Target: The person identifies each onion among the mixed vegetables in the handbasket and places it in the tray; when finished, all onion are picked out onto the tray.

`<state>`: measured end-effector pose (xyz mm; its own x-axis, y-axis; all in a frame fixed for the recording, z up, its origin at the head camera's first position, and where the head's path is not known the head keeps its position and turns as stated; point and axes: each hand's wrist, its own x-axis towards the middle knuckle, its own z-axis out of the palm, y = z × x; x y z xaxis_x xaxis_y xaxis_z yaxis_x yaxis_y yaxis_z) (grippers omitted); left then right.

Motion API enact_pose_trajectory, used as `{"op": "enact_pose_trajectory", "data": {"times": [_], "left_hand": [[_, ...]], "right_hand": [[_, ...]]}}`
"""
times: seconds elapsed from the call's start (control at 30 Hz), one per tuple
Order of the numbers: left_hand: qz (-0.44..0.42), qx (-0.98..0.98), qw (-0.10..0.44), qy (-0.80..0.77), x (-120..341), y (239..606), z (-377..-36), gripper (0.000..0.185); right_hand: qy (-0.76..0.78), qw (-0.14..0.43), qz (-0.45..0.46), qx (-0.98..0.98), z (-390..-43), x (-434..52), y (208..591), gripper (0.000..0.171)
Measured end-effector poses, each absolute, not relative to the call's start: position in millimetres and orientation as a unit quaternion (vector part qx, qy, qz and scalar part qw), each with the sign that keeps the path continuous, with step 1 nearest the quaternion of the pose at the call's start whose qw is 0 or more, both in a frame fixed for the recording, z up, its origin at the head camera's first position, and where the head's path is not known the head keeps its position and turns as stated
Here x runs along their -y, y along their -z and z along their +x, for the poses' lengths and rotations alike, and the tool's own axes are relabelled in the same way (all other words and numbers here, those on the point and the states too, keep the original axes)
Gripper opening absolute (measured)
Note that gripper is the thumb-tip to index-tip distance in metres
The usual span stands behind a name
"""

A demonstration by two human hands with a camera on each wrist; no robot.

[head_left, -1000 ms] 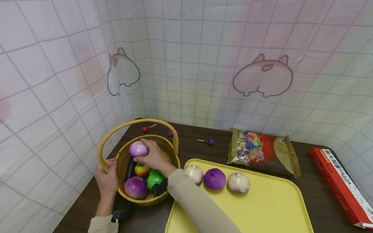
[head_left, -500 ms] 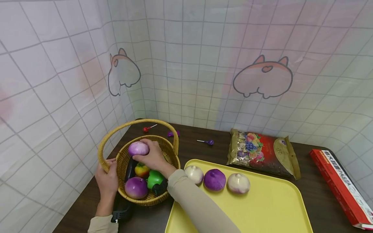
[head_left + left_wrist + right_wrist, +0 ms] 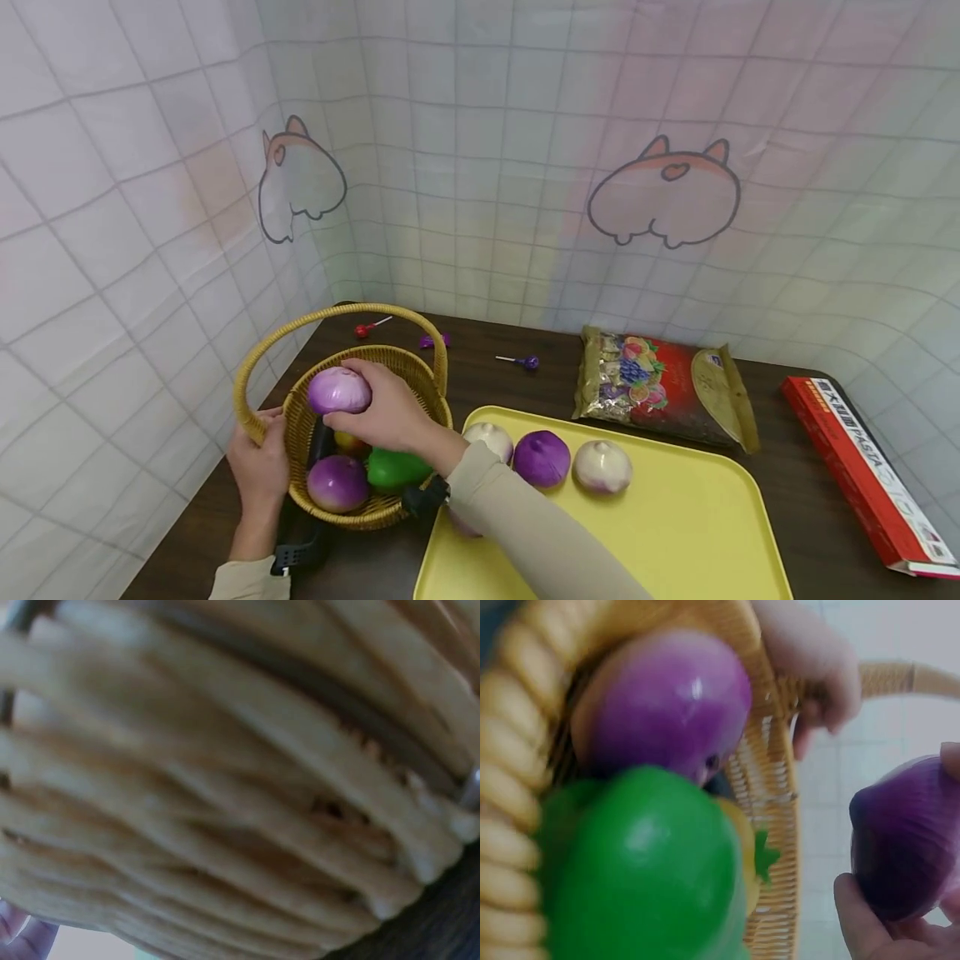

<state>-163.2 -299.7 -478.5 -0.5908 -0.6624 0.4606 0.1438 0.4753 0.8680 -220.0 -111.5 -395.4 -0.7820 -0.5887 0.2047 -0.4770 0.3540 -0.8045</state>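
Observation:
My right hand (image 3: 382,410) grips a purple onion (image 3: 339,391) just above the wicker basket (image 3: 427,393); the right wrist view shows the same onion (image 3: 907,836) pinched by my fingertips (image 3: 862,915). My left hand (image 3: 258,454) holds the basket's rim where the handle (image 3: 262,354) meets it, on the left side. Inside the basket lie another purple onion (image 3: 337,483), a green pepper (image 3: 393,468), an orange-yellow piece and something dark. The left wrist view shows only blurred wicker weave (image 3: 225,795).
A yellow tray (image 3: 675,533) to the right of the basket carries a pale onion (image 3: 489,437), a purple onion (image 3: 542,458) and another pale onion (image 3: 602,466). Behind lie a candy bag (image 3: 660,385), lollipops (image 3: 517,361) and a red pasta box (image 3: 862,467). Tiled curtain walls close the left and back.
My right hand has lifted the purple onion a little out of the basket. The head view has shifted slightly; my left hand stays on the basket.

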Motion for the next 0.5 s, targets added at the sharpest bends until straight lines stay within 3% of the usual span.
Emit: {"op": "enact_pose_trajectory", "data": {"times": [0.3,0.5], "left_hand": [[0.178,0.743,0.414,0.495,299.8,478.0,-163.7,0.018],[0.180,0.742,0.405,0.502,300.2,477.4,-163.6,0.019]], "right_hand": [[0.473,0.059,-0.360,-0.802,-187.0,70.2,390.2,0.092],[0.504,0.062,-0.336,-0.793,-174.0,36.6,397.2,0.083]]}}
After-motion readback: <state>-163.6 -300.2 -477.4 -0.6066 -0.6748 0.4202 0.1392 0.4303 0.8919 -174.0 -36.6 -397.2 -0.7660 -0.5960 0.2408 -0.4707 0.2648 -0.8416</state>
